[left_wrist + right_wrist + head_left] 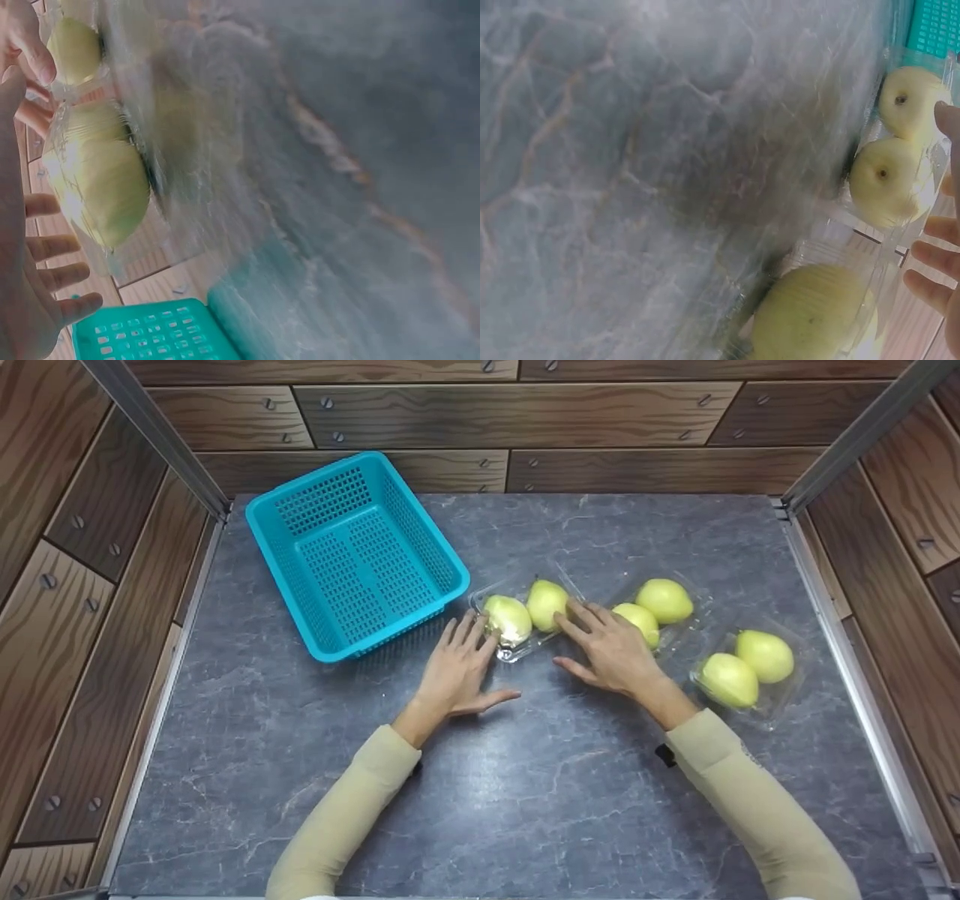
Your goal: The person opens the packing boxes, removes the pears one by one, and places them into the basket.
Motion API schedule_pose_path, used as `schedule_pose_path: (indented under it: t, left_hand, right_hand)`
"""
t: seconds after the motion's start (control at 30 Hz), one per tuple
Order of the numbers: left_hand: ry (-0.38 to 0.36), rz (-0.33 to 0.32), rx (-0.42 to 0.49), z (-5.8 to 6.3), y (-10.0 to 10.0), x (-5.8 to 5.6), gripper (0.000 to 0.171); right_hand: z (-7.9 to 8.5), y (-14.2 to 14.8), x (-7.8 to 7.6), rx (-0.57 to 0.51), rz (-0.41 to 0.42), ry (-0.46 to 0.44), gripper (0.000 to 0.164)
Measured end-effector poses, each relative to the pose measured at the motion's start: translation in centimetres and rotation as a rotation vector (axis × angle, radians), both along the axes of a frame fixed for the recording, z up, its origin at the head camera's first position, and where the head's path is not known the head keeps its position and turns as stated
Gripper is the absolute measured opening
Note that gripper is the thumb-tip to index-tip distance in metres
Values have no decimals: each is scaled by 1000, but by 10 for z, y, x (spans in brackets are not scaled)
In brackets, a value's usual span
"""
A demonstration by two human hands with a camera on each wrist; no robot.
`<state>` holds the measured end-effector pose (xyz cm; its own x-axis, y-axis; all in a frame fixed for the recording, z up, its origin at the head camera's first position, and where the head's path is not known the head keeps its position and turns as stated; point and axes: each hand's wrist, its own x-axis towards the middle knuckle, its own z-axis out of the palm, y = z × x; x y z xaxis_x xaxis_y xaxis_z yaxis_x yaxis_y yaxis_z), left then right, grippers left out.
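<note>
Two yellow-green pears sit in a clear plastic clamshell pack near the middle of the table. My left hand is at the pack's left front side, fingers straight and spread, thumb held out. On the other side my right hand reaches in with extended fingers close to the second pear. Whether either hand touches the plastic, I cannot tell. Just beyond my right hand lies another clear pack with two pears, one partly hidden by that hand. In the right wrist view the pears show through the plastic.
An upright teal perforated basket stands at the back left, with nothing in it. A third clear pack with two pears lies at the right. Wood-patterned walls enclose the grey marbled table at the back and sides.
</note>
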<state>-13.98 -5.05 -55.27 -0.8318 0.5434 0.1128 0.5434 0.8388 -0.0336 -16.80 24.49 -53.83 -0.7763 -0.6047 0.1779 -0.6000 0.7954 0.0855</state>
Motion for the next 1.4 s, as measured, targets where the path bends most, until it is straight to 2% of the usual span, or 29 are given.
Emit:
schedule_pose_path:
  t: [0.2,0.8,1.0,1.2,1.4]
  left_hand:
    - [13,-6,-9,0,-5,9,110]
    - [13,-26,41,-3,-21,38,108]
    - [32,-43,79,-3,-24,42,104]
    - [20,-42,100,-3,-24,46,103]
    - [30,2,97,1,-17,50,102]
  right_hand:
    - [-3,-2,8,-23,36,46,70]
    - [-14,-7,38,-72,134,226,65]
    - [-15,-11,50,-112,135,249,65]
    - [-15,-14,59,-139,129,247,64]
    - [-14,-7,52,-140,147,206,71]
